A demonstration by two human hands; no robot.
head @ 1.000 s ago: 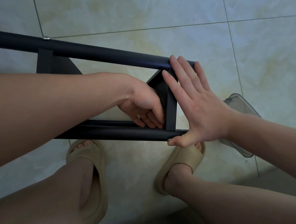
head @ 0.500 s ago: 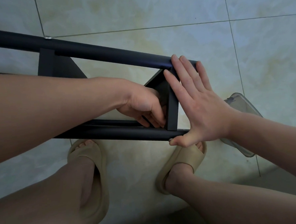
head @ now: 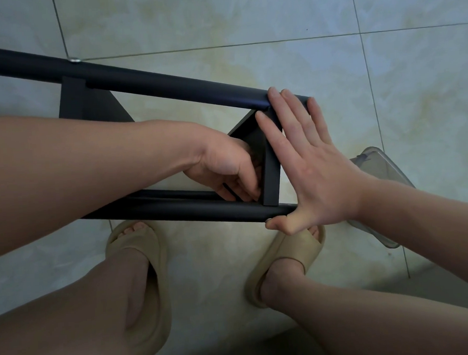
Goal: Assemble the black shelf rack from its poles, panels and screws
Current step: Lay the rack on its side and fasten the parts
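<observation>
The black shelf rack lies on its side on the tiled floor. Its far pole [head: 152, 81] runs from upper left to the centre, and its near pole [head: 191, 209] lies just above my feet. A black end panel [head: 269, 172] spans the two poles. My right hand [head: 308, 165] lies flat against that panel's outer face, fingers straight, fingertips on the far pole's end and thumb under the near pole's tip. My left hand [head: 227, 169] reaches inside the frame with curled fingers at the panel's inner face near the near pole; what it grips is hidden. A silver screw head [head: 74, 60] shows on the far pole.
A second black panel [head: 88, 106] joins the far pole at the left, partly behind my left forearm. A clear plastic container [head: 384, 169] lies on the floor behind my right wrist. My feet in beige slides [head: 139, 253] stand below the rack.
My left hand has shifted slightly up and deeper behind the end panel, with its fingers working at the inner face. My right hand stays pressed flat on the panel.
</observation>
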